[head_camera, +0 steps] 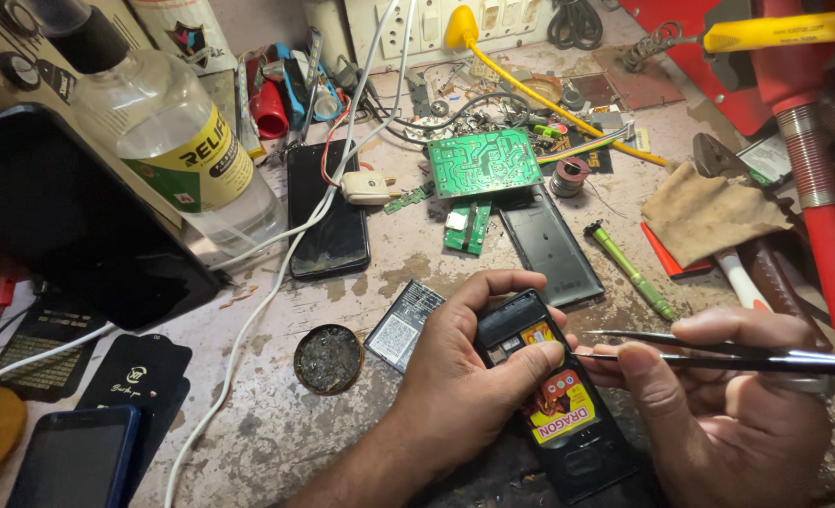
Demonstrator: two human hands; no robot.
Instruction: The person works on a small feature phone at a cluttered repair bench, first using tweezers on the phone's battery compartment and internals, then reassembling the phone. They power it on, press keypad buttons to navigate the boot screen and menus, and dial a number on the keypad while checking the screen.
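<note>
On the stained grey workbench (276, 433), we note the largest items first. A clear plastic bottle with a black cap (164, 132) lies tilted at upper left, above a black flat panel (70, 226). A red cylinder with a ribbed metal collar (827, 207) runs down the right edge. A tan cloth (709, 214) lies beside it. A green printed circuit board (484, 162) sits at upper centre, with a black smartphone (328, 212) to its left and a black back cover (549, 246) below it. White cables (267, 292) cross the smartphone.

At lower centre, our left hand (455, 386) grips a small black mobile handset with its rear opened (554, 395); fingers curl over its top edge and the thumb presses on the battery with a red and yellow label (557, 403). Our right hand (718, 414) pinches slim metal tweezers (709, 353), whose tips meet the handset's right edge just beside the left thumb.

A loose black battery (403, 325) lies just left of the handset, near a round tin of dark residue (328, 358). A green-handled screwdriver (629, 270) lies above the right hand.
</note>
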